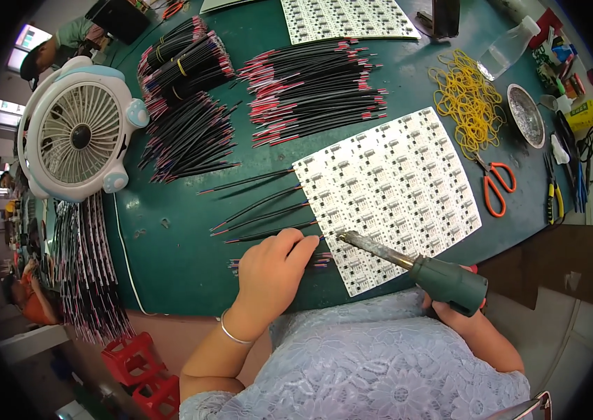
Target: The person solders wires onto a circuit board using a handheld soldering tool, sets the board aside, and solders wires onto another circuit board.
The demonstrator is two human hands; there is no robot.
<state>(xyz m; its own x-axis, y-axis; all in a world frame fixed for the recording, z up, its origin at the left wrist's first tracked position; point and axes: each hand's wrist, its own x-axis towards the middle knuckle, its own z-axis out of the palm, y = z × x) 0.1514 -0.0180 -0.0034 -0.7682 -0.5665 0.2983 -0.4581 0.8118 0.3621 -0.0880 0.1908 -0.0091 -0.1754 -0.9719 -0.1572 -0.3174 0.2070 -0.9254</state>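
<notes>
A white circuit board panel (391,196) with rows of small dark components lies on the green table. Several black wires (268,204) stick out from its left edge. My left hand (268,273) is closed at that edge, with thumb and forefinger pinching a wire whose end meets the panel; the palm hides most of it. Loose wires (322,260) lie under this hand. In my right hand (454,315) is a dark green soldering gun (450,283). Its metal tip points left and is at the panel near the pinched wire; whether it touches is hard to make out.
Bundled wires (186,66) and loose wire piles (317,91) lie beyond. A white fan (79,133) stands left. To the right are yellow rubber bands (466,98), a metal bowl (526,115), orange-handled scissors (497,189), pliers (554,196) and a plastic bottle (510,49).
</notes>
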